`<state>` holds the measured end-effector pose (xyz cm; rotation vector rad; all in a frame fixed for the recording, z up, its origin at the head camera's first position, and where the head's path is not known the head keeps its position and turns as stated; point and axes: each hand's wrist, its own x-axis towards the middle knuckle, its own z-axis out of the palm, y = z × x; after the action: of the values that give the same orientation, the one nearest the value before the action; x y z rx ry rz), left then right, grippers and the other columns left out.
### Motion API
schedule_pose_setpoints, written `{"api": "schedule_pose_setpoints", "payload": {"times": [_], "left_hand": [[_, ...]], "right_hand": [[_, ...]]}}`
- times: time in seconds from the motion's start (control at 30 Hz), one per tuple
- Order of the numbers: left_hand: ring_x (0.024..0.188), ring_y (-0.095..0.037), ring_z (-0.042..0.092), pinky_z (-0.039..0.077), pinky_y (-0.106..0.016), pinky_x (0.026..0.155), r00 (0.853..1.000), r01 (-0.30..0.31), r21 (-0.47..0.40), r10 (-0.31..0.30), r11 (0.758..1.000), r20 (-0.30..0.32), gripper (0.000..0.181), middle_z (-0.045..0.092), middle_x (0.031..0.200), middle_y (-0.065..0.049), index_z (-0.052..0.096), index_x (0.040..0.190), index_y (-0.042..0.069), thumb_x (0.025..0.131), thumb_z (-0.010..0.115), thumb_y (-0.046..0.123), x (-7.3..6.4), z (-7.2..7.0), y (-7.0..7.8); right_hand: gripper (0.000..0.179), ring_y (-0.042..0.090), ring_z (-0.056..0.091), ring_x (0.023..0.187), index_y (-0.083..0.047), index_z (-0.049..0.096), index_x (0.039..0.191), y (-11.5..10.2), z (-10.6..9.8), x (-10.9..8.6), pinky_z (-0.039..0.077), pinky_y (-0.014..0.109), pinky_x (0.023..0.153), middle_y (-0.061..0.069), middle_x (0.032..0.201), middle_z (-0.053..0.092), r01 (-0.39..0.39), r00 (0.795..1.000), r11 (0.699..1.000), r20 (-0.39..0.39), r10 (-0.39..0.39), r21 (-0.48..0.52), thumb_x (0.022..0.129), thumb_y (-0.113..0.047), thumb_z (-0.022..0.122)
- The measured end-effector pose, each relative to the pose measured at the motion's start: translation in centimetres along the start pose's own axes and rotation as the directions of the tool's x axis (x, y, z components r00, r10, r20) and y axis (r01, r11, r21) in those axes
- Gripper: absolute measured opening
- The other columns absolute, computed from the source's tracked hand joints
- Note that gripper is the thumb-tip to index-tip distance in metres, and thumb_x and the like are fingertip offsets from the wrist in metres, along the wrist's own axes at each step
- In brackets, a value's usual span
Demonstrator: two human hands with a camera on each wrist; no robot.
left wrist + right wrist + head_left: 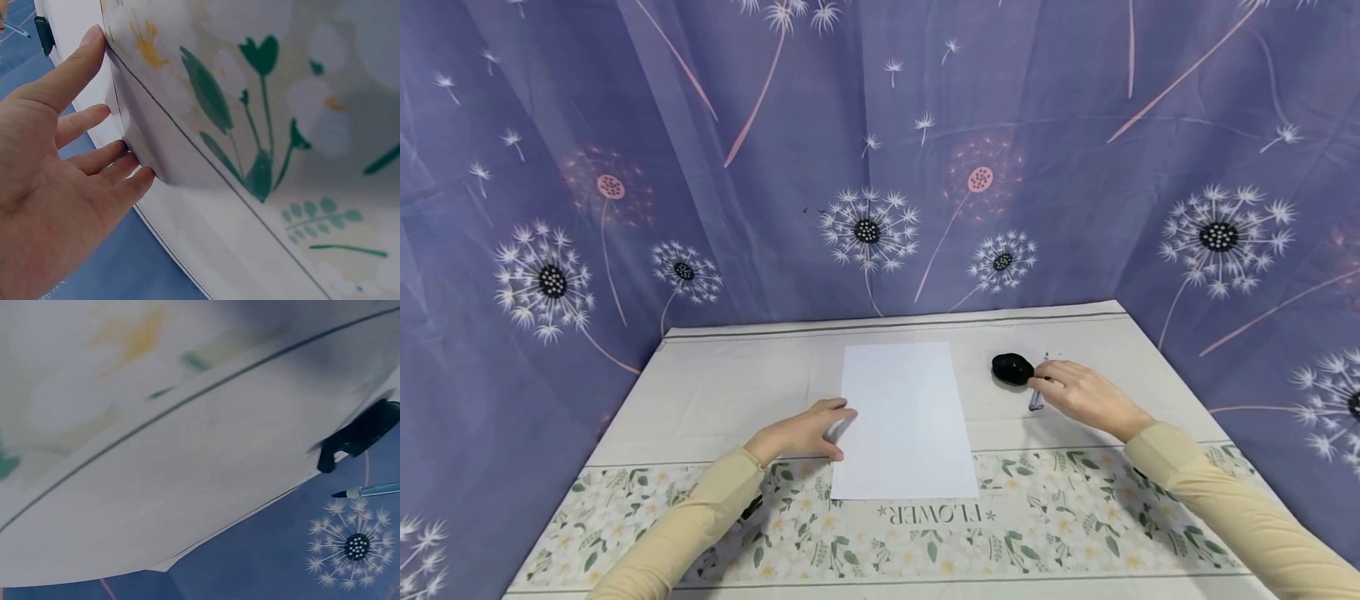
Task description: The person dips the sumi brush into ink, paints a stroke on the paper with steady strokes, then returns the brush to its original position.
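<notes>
Your left hand (805,429), loosely spread, touches the paper (904,425) at lower centre, seemingly to steady it; your right hand (1086,398) pinches a pen (1036,402) right of the frame's centre.

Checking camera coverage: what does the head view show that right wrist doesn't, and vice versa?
Head only: left hand, right hand, the white sheet in full, and the FLOWER lettering.

Right wrist only: the notched end of the black object and a clear look at the dark tip of the pen.

Both: black object, pen, floral tablecloth, dandelion curtain.
</notes>
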<state>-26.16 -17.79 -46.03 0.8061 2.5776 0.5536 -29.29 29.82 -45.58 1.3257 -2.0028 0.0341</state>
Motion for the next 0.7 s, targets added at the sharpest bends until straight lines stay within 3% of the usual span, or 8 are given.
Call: {"api": "schedule_pose_setpoints", "payload": {"times": [0.3, 0.43, 0.57, 0.7], "left_hand": [[0.145, -0.040, 0.024, 0.036, -0.053, 0.112, 1.000, -0.007, -0.012, 0.007, 1.000, -0.008, 0.075, 0.023, 0.157, -0.024, 0.040, 0.147, 0.005, 0.085, 0.074, 0.029, -0.1, 0.1, -0.2], [0.145, -0.040, 0.024, 0.035, -0.053, 0.113, 1.000, 0.000, -0.015, 0.000, 1.000, -0.009, 0.075, 0.023, 0.157, -0.023, 0.040, 0.147, 0.006, 0.085, 0.074, 0.031, -0.1, 0.1, -0.2], [0.145, -0.040, 0.024, 0.035, -0.053, 0.112, 1.000, -0.002, -0.017, 0.002, 1.000, -0.013, 0.075, 0.023, 0.157, -0.024, 0.040, 0.147, 0.006, 0.085, 0.074, 0.031, -0.1, 0.2, -0.2], [0.145, -0.039, 0.023, 0.035, -0.052, 0.113, 1.000, 0.003, -0.014, -0.003, 1.000, -0.009, 0.075, 0.022, 0.157, -0.023, 0.039, 0.148, 0.007, 0.086, 0.073, 0.031, -0.2, 0.2, -0.2]], "right_hand": [[0.040, 0.022, 0.063, 0.077, -0.002, 0.068, 0.105, -0.1, -0.6, 2.0, 0.054, 0.032, 0.061, 0.014, 0.098, 0.063, -0.116, 0.986, 0.990, -0.112, 0.125, 0.086, 0.106, -0.026, 0.036], [0.038, 0.023, 0.063, 0.082, -0.001, 0.067, 0.108, 0.1, -1.1, 2.8, 0.053, 0.030, 0.066, 0.014, 0.101, 0.063, -0.164, 0.973, 0.979, -0.144, 0.181, 0.123, 0.105, -0.028, 0.040], [0.017, 0.022, 0.062, 0.086, 0.000, 0.066, 0.109, 0.2, -1.3, 3.5, 0.051, 0.025, 0.073, 0.013, 0.104, 0.064, -0.220, 0.949, 0.952, -0.179, 0.259, 0.210, 0.095, -0.006, 0.060], [0.029, 0.021, 0.062, 0.082, 0.004, 0.065, 0.109, 0.2, -1.2, 4.0, 0.051, 0.016, 0.073, 0.015, 0.104, 0.065, -0.259, 0.909, 0.910, -0.235, 0.343, 0.324, 0.081, 0.012, 0.068]]}}
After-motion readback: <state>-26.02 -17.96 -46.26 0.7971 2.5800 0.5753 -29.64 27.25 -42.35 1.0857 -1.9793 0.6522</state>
